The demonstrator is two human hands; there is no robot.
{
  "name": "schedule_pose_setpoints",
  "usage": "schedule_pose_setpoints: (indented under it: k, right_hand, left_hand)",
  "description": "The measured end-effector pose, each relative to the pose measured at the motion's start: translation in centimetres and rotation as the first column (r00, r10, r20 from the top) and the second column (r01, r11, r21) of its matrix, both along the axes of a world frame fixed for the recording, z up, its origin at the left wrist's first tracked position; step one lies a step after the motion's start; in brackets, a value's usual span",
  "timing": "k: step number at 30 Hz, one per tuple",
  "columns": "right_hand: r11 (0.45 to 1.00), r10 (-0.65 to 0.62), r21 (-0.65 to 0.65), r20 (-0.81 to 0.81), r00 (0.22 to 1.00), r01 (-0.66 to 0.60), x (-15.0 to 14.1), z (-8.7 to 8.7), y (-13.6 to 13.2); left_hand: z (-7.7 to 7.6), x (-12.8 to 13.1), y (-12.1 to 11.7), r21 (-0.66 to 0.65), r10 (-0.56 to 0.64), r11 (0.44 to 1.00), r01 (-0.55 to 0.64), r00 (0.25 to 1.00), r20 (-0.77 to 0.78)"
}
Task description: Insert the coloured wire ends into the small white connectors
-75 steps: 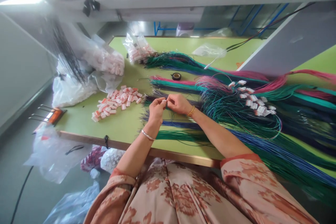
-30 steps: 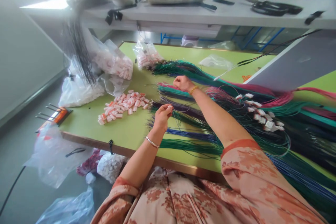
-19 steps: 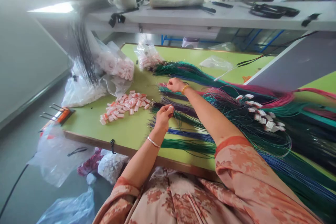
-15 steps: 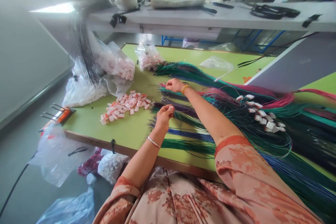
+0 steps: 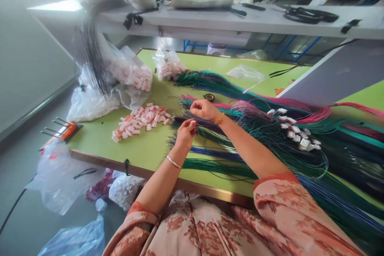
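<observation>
My left hand (image 5: 186, 133) pinches a small white connector housing (image 5: 193, 123) between thumb and fingertips, above the ends of the wire bundles. A thin wire appears to trail down from near it. Just beyond, my right hand (image 5: 204, 111) is closed in a pinch over the teal wires (image 5: 187, 103); what its fingertips hold, if anything, is too small to make out. The two hands are close but apart. Left of them, a loose pile of pink-and-white connector housings (image 5: 144, 119) lies on the green table (image 5: 99, 138). Finished-looking white connectors (image 5: 297, 132) sit on wires at the right.
Behind my right hand lies a black tape roll (image 5: 209, 97). Plastic bags of housings (image 5: 129, 68) stand at the table's far left. A white shelf (image 5: 192, 22) crosses above the back. An orange holder with metal prongs (image 5: 64, 131) juts from the left edge.
My right hand has moved right and toward me, nearer the left hand, uncovering the black tape roll. My left hand keeps its pinch on the housing. The view has shifted slightly.
</observation>
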State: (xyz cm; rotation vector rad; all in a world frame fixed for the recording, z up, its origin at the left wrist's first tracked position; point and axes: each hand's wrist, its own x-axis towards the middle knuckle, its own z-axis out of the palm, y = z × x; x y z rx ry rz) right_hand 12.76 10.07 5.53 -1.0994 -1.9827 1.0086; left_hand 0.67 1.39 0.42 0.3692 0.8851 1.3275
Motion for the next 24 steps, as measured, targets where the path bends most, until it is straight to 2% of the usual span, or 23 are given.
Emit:
schedule_pose_setpoints:
  k: [4,9,16,20,24]
  right_hand:
    - [0.998,-0.064,-0.014,-0.009,0.998,0.064,1.6,-0.4,-3.0]
    - [0.993,-0.120,0.017,0.041,0.992,0.120,2.6,-1.0,-5.0]
    - [0.988,-0.139,0.080,0.081,0.987,0.133,2.9,-2.0,-5.4]
    - [0.985,-0.151,0.103,0.091,0.984,0.141,3.0,-2.6,-5.2]
    - [0.988,-0.139,0.078,0.067,0.988,0.134,2.8,-2.9,-5.4]
  left_hand:
    - [-0.2,0.1,0.3,0.017,-0.021,1.000,0.020,0.998,0.059]
    - [-0.2,0.3,0.4,-0.022,-0.033,0.999,0.035,0.997,0.071]
    - [0.1,0.4,0.1,-0.032,-0.034,0.999,0.036,0.997,0.070]
    - [0.1,0.5,0.1,-0.039,-0.026,0.999,0.027,0.999,0.018]
    - [-0.2,0.7,0.0,0.012,0.009,1.000,-0.008,0.999,-0.052]
